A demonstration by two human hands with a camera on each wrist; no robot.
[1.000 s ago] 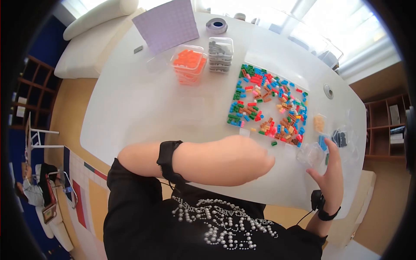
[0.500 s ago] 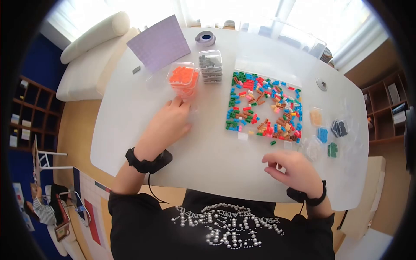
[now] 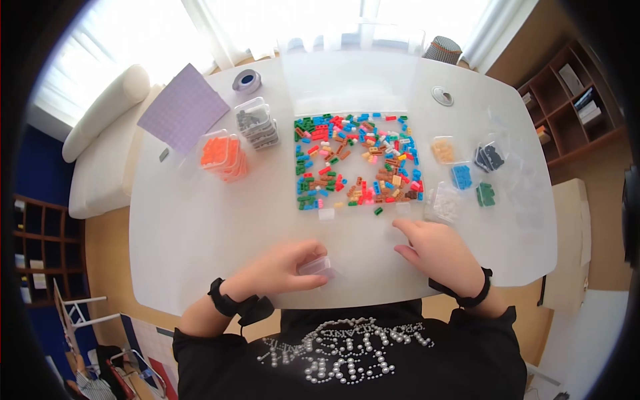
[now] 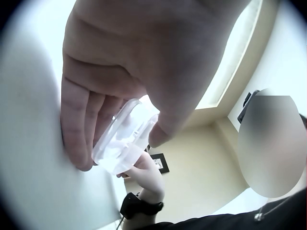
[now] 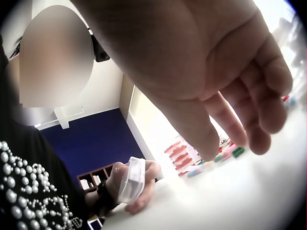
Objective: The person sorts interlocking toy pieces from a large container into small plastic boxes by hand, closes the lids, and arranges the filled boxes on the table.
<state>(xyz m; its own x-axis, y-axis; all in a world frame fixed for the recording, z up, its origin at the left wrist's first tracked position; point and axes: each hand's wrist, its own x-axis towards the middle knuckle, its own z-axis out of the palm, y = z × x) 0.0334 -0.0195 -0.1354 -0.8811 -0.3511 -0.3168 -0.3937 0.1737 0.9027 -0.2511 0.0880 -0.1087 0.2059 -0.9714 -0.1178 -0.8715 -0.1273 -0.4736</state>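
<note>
The white bench (image 3: 220, 227) carries everything here, its near edge running along the person's black top. In the middle of it, toward the far edge, lies a wide tray (image 3: 357, 165) of small bricks in red, blue, green, brown, yellow, white and pink, with a clear panel (image 3: 347, 77) behind it reaching to the bench's far edge. A purple sheet (image 3: 185, 107) lies at the far left corner. The right hand (image 3: 443, 255) is over the near right part of the bench, its fingers loosely bent, thumb apart and nothing in its grasp. The left hand (image 3: 277, 268), near the near edge and left of the middle, pinches a small clear box (image 3: 316, 269) between thumb and fingers, the box tilted in the left wrist view. Between the purple sheet and the tray stand a stack of orange-filled boxes (image 3: 223, 155) and, just beside it, a stack of grey-filled boxes (image 3: 259, 123). Toward the right edge are small boxes of white (image 3: 443, 205), tan (image 3: 444, 151), dark (image 3: 489, 157), blue (image 3: 461, 177) and green pieces (image 3: 486, 195); the white one is nearest the right hand. A tape roll (image 3: 247, 81) sits near the far edge, a round white disc (image 3: 442, 96) right of the panel. A small grey piece (image 3: 164, 155) lies below the sheet, and a single green brick (image 3: 379, 211) just outside the tray's near side.
</note>
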